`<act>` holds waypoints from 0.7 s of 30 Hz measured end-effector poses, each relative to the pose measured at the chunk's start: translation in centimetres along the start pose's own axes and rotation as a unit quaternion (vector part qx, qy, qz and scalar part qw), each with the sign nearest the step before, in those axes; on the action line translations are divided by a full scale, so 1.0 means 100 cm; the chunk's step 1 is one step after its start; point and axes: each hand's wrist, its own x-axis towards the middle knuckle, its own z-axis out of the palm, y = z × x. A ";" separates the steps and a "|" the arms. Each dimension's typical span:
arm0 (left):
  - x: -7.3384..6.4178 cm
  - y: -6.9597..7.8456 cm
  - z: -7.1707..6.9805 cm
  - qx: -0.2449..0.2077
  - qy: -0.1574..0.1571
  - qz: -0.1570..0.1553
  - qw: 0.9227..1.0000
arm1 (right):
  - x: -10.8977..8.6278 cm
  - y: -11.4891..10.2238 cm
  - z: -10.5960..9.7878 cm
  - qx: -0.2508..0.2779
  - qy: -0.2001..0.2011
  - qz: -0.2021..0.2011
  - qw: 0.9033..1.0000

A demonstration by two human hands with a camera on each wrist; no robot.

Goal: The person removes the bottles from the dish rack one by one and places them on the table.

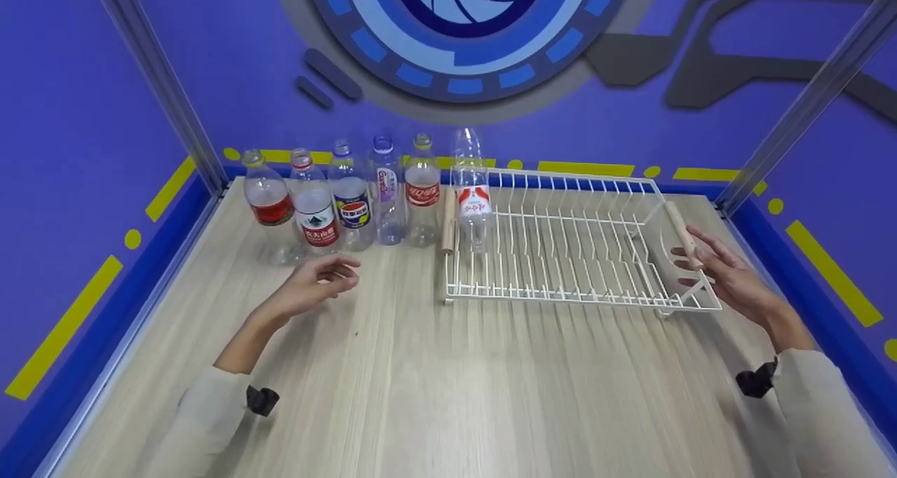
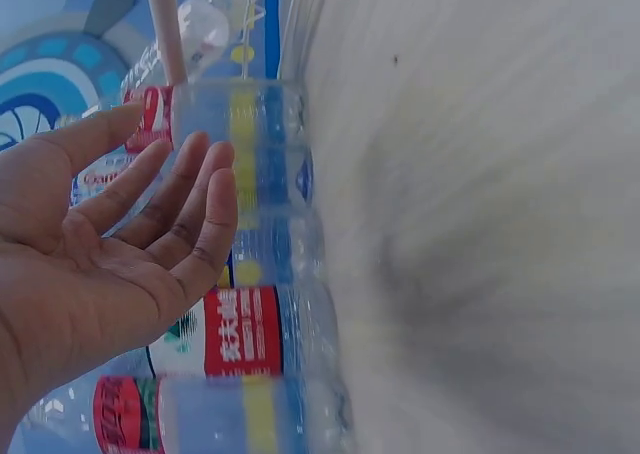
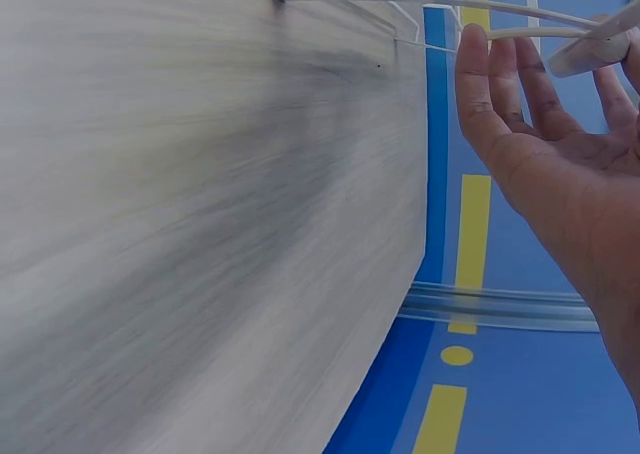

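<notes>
My left hand hovers over the table in front of the bottles, its fingers loosely bent and holding nothing. Nearest to it stands a clear plastic bottle with a red-and-white label. Beside that are a red-labelled bottle, a Pepsi bottle, a purple-tinted bottle and a Coca-Cola bottle. At the right end of a white wire rack, my right hand is around the wooden handle, with fingers extended past it rather than curled.
Upside down in the rack's left end, neck lowest, is a clear bottle with a red-and-white label. A second wooden handle sits on the rack's left side, close to the Coca-Cola bottle. Blue printed walls enclose the wood-grain table.
</notes>
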 end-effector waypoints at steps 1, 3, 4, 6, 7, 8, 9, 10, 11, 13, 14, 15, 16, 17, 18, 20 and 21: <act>0.003 0.002 0.004 -0.001 -0.001 0.008 1.000 | 0.001 0.000 0.000 0.001 0.001 0.000 1.000; 0.009 0.005 0.011 -0.006 -0.002 0.026 1.000 | 0.001 0.000 0.000 0.000 0.001 0.001 1.000; 0.012 0.007 0.015 -0.010 -0.003 0.036 0.999 | 0.001 0.000 0.000 0.000 0.001 0.001 1.000; 0.019 0.012 0.024 -0.014 -0.004 0.060 0.998 | 0.001 0.000 -0.001 0.001 0.000 0.002 1.000; 0.022 0.014 0.028 -0.015 -0.005 0.071 0.997 | 0.000 0.001 -0.001 0.003 0.001 0.002 1.000; 0.026 0.017 0.033 -0.018 -0.008 0.079 0.997 | -0.001 0.001 -0.001 0.004 0.001 0.002 1.000; 0.029 0.019 0.037 -0.019 -0.010 0.088 0.996 | -0.001 0.001 -0.002 0.005 0.002 0.001 1.000; 0.032 0.022 0.041 -0.020 -0.013 0.097 0.995 | -0.001 0.002 -0.002 0.005 0.003 0.001 1.000; 0.035 0.024 0.045 -0.019 -0.014 0.105 0.994 | -0.001 0.001 -0.002 0.006 0.005 0.000 1.000; 0.041 0.029 0.052 -0.015 -0.018 0.118 0.993 | 0.000 0.001 -0.001 0.003 0.006 0.000 1.000; 0.044 0.031 0.055 -0.014 -0.020 0.123 0.992 | 0.000 0.000 -0.001 0.000 0.007 0.001 1.000; 0.047 0.033 0.057 -0.011 -0.022 0.131 0.991 | 0.001 0.000 0.000 -0.003 0.007 0.003 1.000; 0.052 0.035 0.061 -0.010 -0.025 0.134 0.991 | 0.000 -0.001 0.000 -0.006 0.008 0.005 1.000; 0.056 0.037 0.065 -0.008 -0.027 0.138 0.990 | -0.001 -0.002 -0.001 -0.009 0.008 0.007 1.000; 0.060 0.038 0.068 -0.008 -0.030 0.138 0.990 | -0.002 -0.002 -0.001 -0.014 0.008 0.010 1.000; 0.067 0.042 0.074 -0.013 -0.037 0.138 0.990 | -0.003 -0.003 0.000 -0.016 0.008 0.013 1.000; 0.070 0.043 0.077 -0.015 -0.040 0.138 0.989 | -0.003 -0.002 0.000 -0.017 0.007 0.013 1.000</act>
